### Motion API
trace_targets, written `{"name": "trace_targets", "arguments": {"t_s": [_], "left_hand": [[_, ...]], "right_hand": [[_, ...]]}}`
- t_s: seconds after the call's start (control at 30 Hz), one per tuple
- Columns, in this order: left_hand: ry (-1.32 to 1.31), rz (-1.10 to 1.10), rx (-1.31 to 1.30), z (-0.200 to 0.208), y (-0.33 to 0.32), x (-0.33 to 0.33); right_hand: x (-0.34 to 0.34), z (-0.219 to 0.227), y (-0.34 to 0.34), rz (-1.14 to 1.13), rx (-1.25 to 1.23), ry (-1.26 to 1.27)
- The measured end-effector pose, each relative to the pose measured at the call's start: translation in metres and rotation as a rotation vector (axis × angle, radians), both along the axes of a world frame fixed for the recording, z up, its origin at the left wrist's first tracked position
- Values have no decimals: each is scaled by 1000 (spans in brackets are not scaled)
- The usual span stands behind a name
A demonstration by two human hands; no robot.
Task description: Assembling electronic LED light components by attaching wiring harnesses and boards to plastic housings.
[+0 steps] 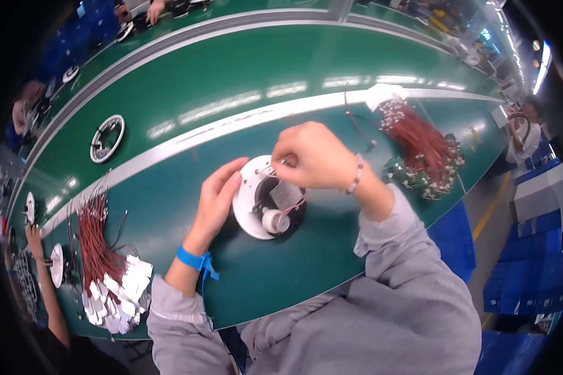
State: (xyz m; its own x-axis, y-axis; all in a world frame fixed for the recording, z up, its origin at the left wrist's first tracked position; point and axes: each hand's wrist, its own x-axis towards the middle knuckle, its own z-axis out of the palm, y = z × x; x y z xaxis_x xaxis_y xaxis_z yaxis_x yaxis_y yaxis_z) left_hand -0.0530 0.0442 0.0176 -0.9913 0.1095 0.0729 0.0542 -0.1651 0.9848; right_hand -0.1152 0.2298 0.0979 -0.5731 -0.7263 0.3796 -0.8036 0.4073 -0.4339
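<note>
A white round housing [247, 215] lies on the green table in front of me. A silver metal box [286, 196], a small white cylindrical part [275, 221] and thin red and white wires sit inside it. Alongside the housing's left rim is my left hand [216, 197], its fingers stretched out and its thumb at the edge. My right hand [313, 156] is over the far part of the housing, fingertips pinched together near thin pale wires. What lies in that pinch is too small to make out.
Bundled red wires with white tags [116, 287] lie left; another red wire bundle with small green boards [425, 147] lies right. Beyond a metal rail, a white ring-shaped part [107, 139] rests on a green surface. At far left, a co-worker's arm [50, 294] reaches in near a white disc [57, 265].
</note>
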Motion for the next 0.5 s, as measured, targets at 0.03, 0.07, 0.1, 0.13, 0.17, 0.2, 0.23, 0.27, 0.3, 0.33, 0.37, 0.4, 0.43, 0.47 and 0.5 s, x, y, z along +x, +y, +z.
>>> {"name": "trace_targets", "arguments": {"t_s": [0.03,0.07,0.1,0.13,0.17,0.2,0.23,0.27,0.3,0.33,0.37,0.4,0.43,0.47,0.5], "left_hand": [[-4,-6,19,0,1,0],[0,-1,19,-1,0,0],[7,4,18,-2,-1,0],[1,11,17,-3,0,1],[-3,2,32,-1,1,3],[-4,-8,47,1,1,4],[-13,-4,47,0,1,5],[-23,-23,46,0,2,5],[-32,-42,45,-1,2,5],[-34,-35,44,0,1,6],[-49,-40,35,0,0,8],[-65,-45,26,0,-1,9],[-64,-42,25,1,-2,8],[-123,-63,108,1,-2,8],[-182,-84,190,1,-2,7]], "right_hand": [[-1,1,0,-3,34,-33],[-1,0,-1,-17,43,-33],[-1,-3,-3,-6,40,-41],[-1,-6,-3,-6,28,-43],[-1,-8,-4,-7,15,-42],[-1,-10,-6,-8,6,-17],[0,-13,-7,-4,6,-26],[0,-15,-8,-18,-2,-7],[1,-17,-9,-31,-10,13],[4,-16,-11,-24,-12,12],[6,-16,-12,-16,-14,17],[8,-15,-13,-7,-16,22],[9,-14,-13,-4,-16,22],[9,-13,-12,21,-20,12],[8,-13,-12,46,-23,1]]}}
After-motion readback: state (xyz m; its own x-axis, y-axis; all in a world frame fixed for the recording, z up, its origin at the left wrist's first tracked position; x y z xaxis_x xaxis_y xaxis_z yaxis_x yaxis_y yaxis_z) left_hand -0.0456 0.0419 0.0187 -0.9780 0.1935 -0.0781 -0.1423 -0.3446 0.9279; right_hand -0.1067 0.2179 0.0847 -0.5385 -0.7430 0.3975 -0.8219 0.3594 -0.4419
